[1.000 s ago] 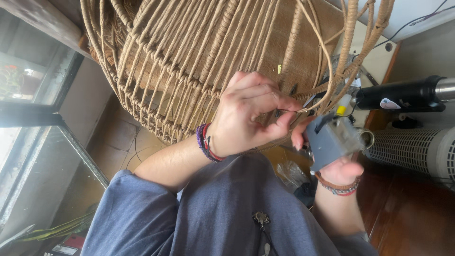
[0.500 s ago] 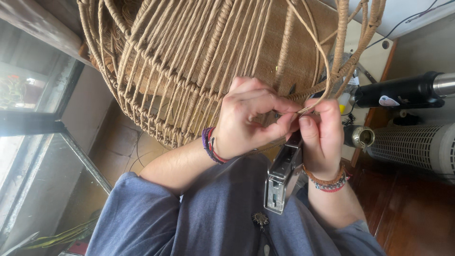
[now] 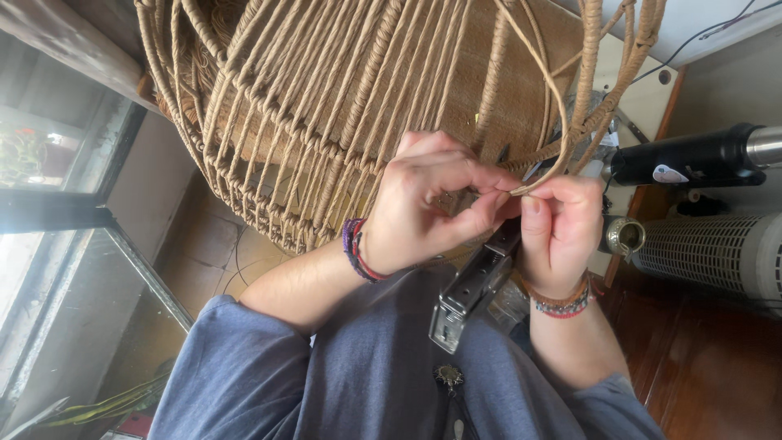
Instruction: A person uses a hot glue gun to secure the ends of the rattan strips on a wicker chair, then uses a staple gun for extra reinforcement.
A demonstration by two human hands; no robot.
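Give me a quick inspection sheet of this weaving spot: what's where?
Surface: dark wooden floor; no table seen.
Job's things: tan woven cane frame; thin cane strand; grey metal staple gun.
Clutter: black heat gun; white ribbed heater.
Hands: left hand and right hand pinch the strand's end; the staple gun hangs from the right.
Cables: thin dark wire on wall.
Surroundings: window, left.

wicker frame cut off at top, staple gun partly hidden behind hands
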